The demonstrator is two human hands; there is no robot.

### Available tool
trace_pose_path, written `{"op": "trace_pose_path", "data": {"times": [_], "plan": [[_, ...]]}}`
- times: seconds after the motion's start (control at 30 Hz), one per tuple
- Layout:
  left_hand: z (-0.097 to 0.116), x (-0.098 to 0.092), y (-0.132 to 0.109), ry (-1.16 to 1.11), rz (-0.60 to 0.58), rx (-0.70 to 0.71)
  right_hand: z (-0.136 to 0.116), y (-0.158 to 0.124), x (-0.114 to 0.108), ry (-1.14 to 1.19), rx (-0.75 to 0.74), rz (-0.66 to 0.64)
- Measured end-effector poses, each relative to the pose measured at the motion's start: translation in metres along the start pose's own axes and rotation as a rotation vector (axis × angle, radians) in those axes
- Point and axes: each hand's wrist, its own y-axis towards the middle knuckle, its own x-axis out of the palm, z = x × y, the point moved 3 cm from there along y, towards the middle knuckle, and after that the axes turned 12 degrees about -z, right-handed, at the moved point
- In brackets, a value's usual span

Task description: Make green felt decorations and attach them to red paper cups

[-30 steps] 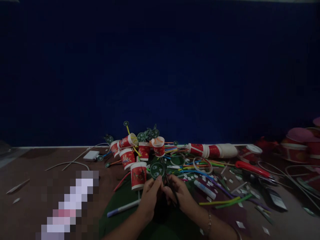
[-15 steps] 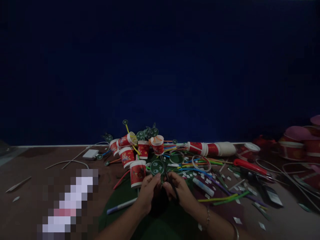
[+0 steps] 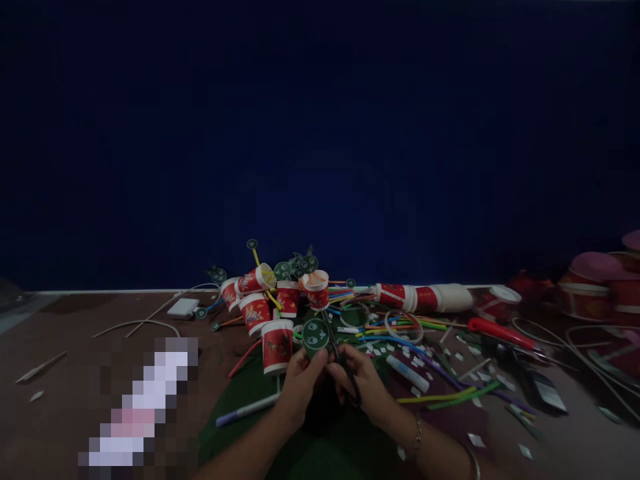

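Observation:
Between thumb and fingers, my left hand (image 3: 301, 385) pinches a round dark green paper disc (image 3: 315, 335) with a pale face-like drawing on it. My right hand (image 3: 361, 381) is closed on a pair of dark scissors (image 3: 354, 387), whose blades point up and away just right of the disc. Dim light hides whether the blades touch the paper. Close beyond my left hand stands a red patterned paper cup (image 3: 277, 347), with more red cups (image 3: 255, 313) behind it. A capped marker (image 3: 247, 409) lies by my left forearm.
Coloured pipe cleaners (image 3: 450, 390), a glue stick (image 3: 407, 373) and white paper scraps (image 3: 477, 440) lie to the right. A stack of cups (image 3: 425, 298) rests on its side at the back. A red-handled tool (image 3: 503, 332) and a white box (image 3: 183, 308) are farther out.
The green disc has tilted slightly and shows more of its face beside the scissors. The scissors' handle has turned a little in my right hand. Both hands stay nearly in place.

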Motion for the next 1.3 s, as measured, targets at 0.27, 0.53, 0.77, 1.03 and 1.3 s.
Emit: {"op": "trace_pose_path", "data": {"times": [0.27, 0.53, 0.77, 1.03, 1.3], "plan": [[-0.003, 0.002, -0.002, -0.027, 0.027, -0.047, 0.001, -0.002, 0.005, 0.023, -0.043, -0.046], [0.001, 0.008, -0.002, -0.123, -0.162, -0.155, 0.001, -0.004, 0.002, -0.005, -0.079, -0.037], [0.002, 0.008, -0.002, -0.18, -0.191, -0.166, -0.002, -0.004, 0.005, 0.021, -0.101, -0.041], [-0.001, -0.002, 0.0, -0.182, -0.061, -0.174, -0.004, -0.004, 0.005, 0.006, -0.087, -0.032], [0.01, -0.001, 0.0, -0.063, -0.071, -0.071, 0.004, -0.003, 0.003, 0.012, -0.044, -0.044]]}}
